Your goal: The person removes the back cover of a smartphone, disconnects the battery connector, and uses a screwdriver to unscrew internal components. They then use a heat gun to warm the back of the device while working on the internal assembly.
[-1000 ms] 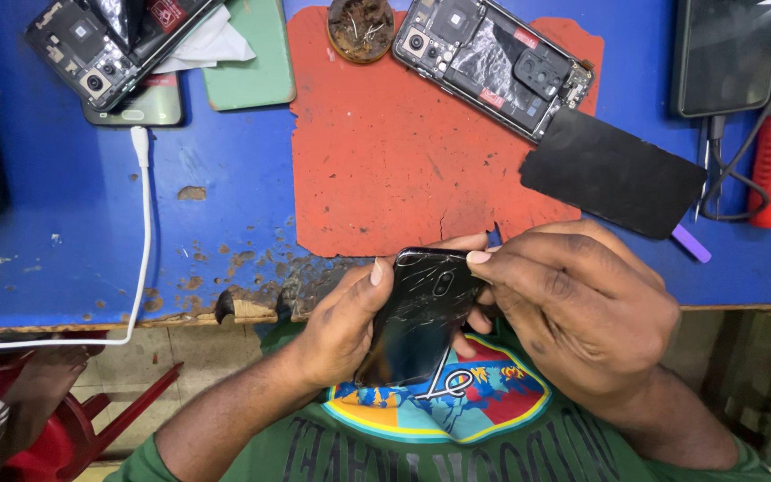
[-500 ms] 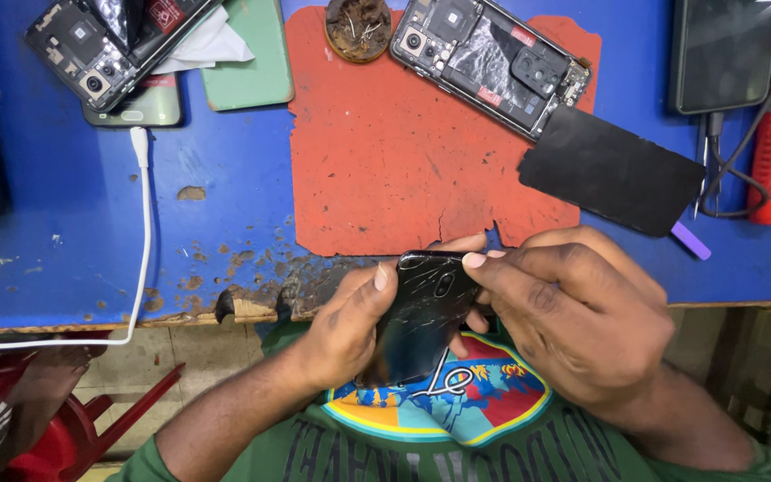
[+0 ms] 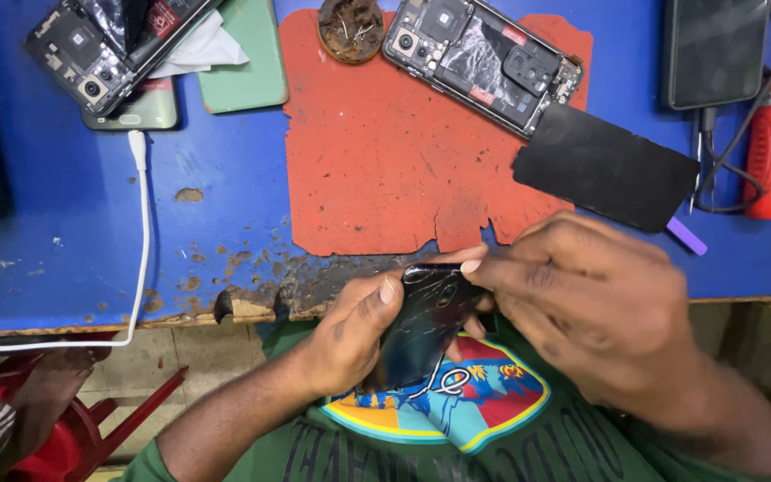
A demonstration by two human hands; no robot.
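Little has shifted since before: our left hand still cradles the black phone with fingers wrapped round it, and our right hand pinches its top edge. Its back looks unopened, so the job seems barely begun.

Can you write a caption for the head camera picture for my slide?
Both hands, left hand and right hand, hold a black phone at the edge of a blue workbench.

Bare red mat ahead; opened phone, black panel along its far right.
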